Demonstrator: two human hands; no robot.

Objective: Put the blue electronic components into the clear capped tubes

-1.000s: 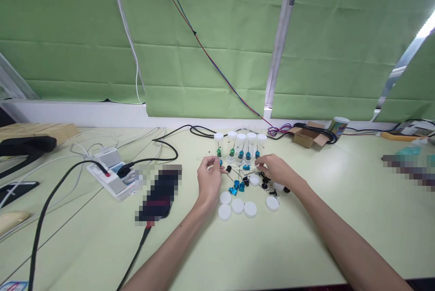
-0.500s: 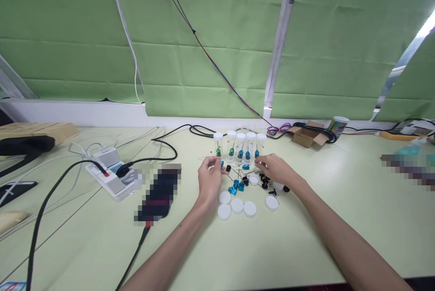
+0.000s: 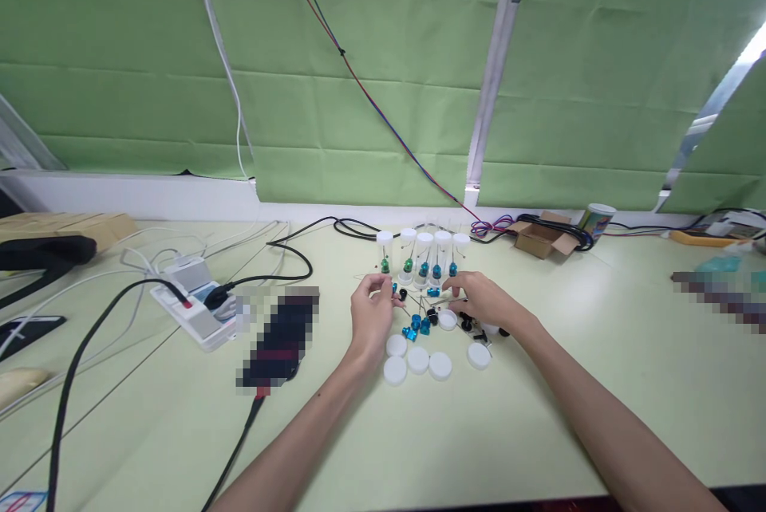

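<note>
My left hand (image 3: 372, 313) is closed in a pinch at a small blue part (image 3: 393, 288), left of a scattered pile. My right hand (image 3: 482, 301) reaches over the pile's right side, fingers curved and apart, near a loose white cap (image 3: 447, 320) and black pieces (image 3: 467, 322); I make out nothing held in it. Between the hands lie several blue parts (image 3: 416, 324) with thin metal stems. Behind them stands a row of clear tubes with white caps (image 3: 424, 239); green parts (image 3: 408, 265) and blue ones show in them.
More white caps (image 3: 417, 360) lie in front of the pile. To the left are a pixelated dark phone-like object (image 3: 281, 340) and a white power strip (image 3: 200, 317) with cables. An open cardboard box (image 3: 542, 239) and a printed can (image 3: 597, 222) stand at the back right.
My right hand has shifted slightly, its fingertips moving apart and left, beside the white cap. My left hand keeps its pinch almost in place.
</note>
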